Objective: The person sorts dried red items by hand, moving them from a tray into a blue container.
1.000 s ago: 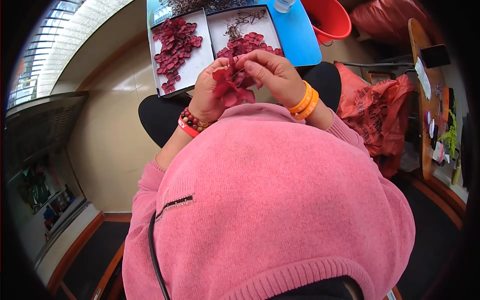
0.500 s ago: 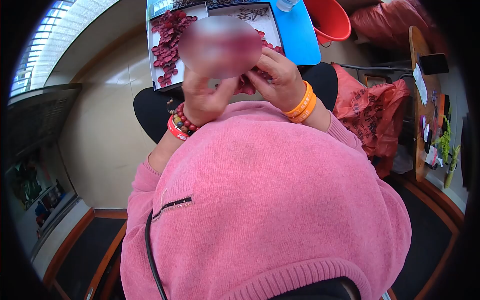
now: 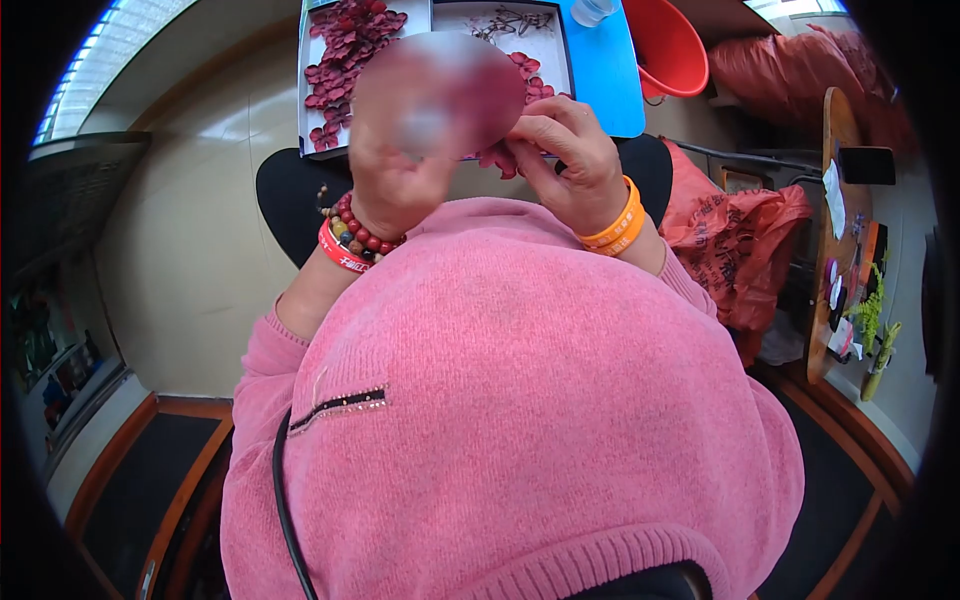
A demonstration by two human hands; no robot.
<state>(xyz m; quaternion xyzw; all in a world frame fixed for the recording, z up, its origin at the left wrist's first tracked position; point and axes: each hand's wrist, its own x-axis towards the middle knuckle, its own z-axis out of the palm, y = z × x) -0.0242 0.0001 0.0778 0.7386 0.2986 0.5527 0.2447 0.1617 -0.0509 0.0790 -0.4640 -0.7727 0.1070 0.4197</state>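
Single head-worn fisheye view, looking steeply down — close over pink sweater (image 3: 520, 400), lap, tray (image 3: 440, 80)

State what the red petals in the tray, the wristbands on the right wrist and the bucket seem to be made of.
Red petals: probably fabric, matte and thin, cut to like shapes.
Orange wristbands: likely silicone, smooth and even in colour.
Red bucket: plastic, glossy with a moulded rim.

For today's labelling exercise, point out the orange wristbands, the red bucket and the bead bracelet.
orange wristbands (image 3: 618, 226), head view, on the outer band.
red bucket (image 3: 668, 45), head view, on its inner wall.
bead bracelet (image 3: 358, 232), head view, on the red beads.
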